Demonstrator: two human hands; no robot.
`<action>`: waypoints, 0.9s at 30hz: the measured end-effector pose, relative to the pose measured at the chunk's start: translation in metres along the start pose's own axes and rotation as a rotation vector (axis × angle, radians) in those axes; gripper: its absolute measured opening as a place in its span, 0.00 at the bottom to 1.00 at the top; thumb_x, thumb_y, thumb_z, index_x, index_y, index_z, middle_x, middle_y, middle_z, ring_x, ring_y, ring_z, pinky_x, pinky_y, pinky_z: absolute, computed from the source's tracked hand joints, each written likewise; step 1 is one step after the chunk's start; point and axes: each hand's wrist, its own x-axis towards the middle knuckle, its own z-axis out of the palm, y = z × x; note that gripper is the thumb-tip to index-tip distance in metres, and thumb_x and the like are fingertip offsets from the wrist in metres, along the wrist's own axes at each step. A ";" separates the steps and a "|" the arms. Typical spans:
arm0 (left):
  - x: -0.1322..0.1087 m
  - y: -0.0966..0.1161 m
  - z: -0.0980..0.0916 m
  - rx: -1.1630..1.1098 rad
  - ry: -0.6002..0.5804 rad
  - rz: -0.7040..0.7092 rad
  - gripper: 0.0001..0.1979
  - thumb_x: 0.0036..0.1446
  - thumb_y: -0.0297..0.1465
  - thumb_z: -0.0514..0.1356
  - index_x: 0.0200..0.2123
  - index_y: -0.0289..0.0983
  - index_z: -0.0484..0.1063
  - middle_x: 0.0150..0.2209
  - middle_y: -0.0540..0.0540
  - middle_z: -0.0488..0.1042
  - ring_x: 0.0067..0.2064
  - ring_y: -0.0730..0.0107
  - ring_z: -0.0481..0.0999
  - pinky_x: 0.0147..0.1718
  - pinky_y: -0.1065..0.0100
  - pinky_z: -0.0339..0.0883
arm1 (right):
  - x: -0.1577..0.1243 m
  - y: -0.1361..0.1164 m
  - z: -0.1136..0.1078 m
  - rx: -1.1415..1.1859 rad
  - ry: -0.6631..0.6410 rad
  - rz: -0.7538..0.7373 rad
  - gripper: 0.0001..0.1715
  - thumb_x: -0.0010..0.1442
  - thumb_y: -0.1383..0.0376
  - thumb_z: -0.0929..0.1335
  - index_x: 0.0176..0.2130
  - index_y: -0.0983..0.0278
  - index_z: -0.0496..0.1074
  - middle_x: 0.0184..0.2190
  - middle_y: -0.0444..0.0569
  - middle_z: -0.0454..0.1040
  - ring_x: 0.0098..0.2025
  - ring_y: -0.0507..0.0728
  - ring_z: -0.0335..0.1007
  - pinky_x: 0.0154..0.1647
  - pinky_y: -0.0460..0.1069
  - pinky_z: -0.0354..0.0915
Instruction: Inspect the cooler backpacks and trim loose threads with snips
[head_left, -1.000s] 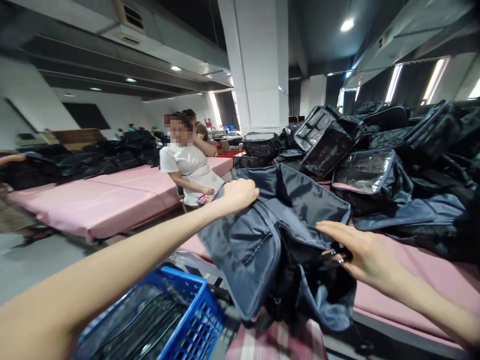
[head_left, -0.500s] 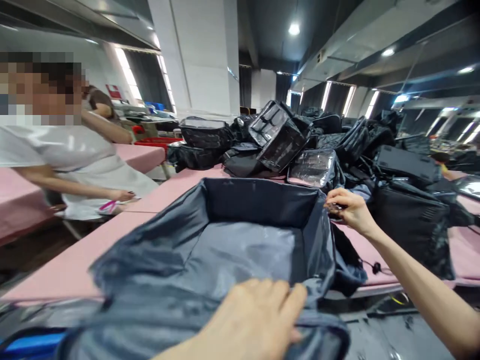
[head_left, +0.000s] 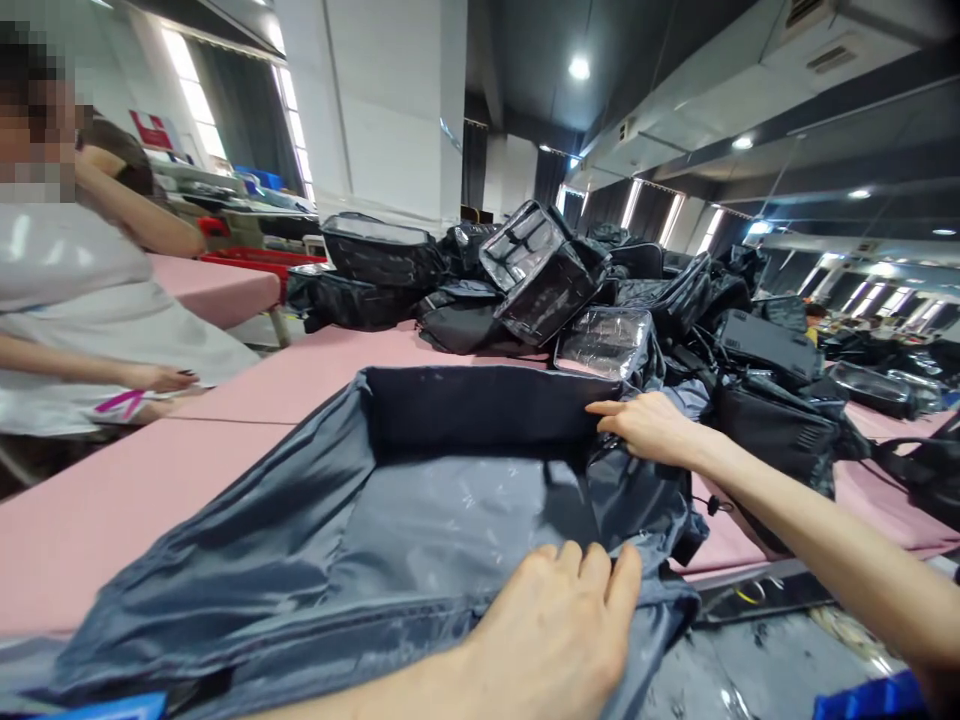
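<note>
An unzipped dark blue-grey fabric bag (head_left: pixel 450 510) lies open on the pink table (head_left: pixel 255 400), its lining facing up. My left hand (head_left: pixel 555 620) is closed over the bag's near edge, right of centre, with the fingertips curled out of sight over the fabric. At the far right corner, my right hand (head_left: pixel 645 425) is on the rim, its index finger stretched toward the inside and the other fingers bent against the fabric. The bag's right wall sags inward below it.
Black bags with clear panels (head_left: pixel 540 270) are piled behind the open bag and to its right. At the left stands a person in white (head_left: pixel 75 290), one hand near a pink strip. A red crate (head_left: pixel 255 262) is farther back.
My right hand has shifted slightly left, its index finger now extended over the rim. The bag's right wall has slumped and its near left part has spread out. The view has turned right.
</note>
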 end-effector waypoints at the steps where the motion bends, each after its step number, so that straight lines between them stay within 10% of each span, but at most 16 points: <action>1: 0.000 0.001 0.001 0.008 0.009 0.002 0.23 0.59 0.28 0.49 0.57 0.26 0.54 0.36 0.37 0.72 0.31 0.61 0.72 0.25 0.64 0.63 | 0.006 -0.004 0.003 -0.095 -0.060 -0.010 0.14 0.51 0.76 0.61 0.31 0.64 0.73 0.39 0.50 0.75 0.31 0.54 0.70 0.27 0.46 0.56; 7: -0.007 0.009 0.024 -0.011 0.149 0.013 0.19 0.58 0.27 0.50 0.53 0.30 0.59 0.33 0.39 0.74 0.28 0.64 0.72 0.23 0.67 0.60 | -0.019 -0.013 0.027 -0.319 0.003 -0.058 0.12 0.56 0.77 0.60 0.30 0.64 0.68 0.30 0.49 0.72 0.28 0.53 0.65 0.27 0.48 0.49; 16: -0.010 0.017 0.048 -0.008 0.335 0.053 0.19 0.55 0.21 0.48 0.50 0.30 0.61 0.30 0.41 0.75 0.27 0.66 0.72 0.22 0.69 0.59 | -0.062 -0.027 -0.004 -0.357 -0.126 -0.093 0.13 0.57 0.76 0.62 0.40 0.63 0.69 0.39 0.47 0.74 0.29 0.52 0.67 0.26 0.49 0.53; 27: -0.024 -0.006 0.007 -0.307 0.052 -0.084 0.17 0.57 0.35 0.54 0.49 0.35 0.67 0.33 0.41 0.76 0.31 0.62 0.74 0.25 0.68 0.62 | -0.059 -0.020 0.000 -0.308 -0.058 -0.089 0.14 0.55 0.76 0.63 0.38 0.63 0.73 0.44 0.50 0.74 0.35 0.54 0.69 0.31 0.48 0.60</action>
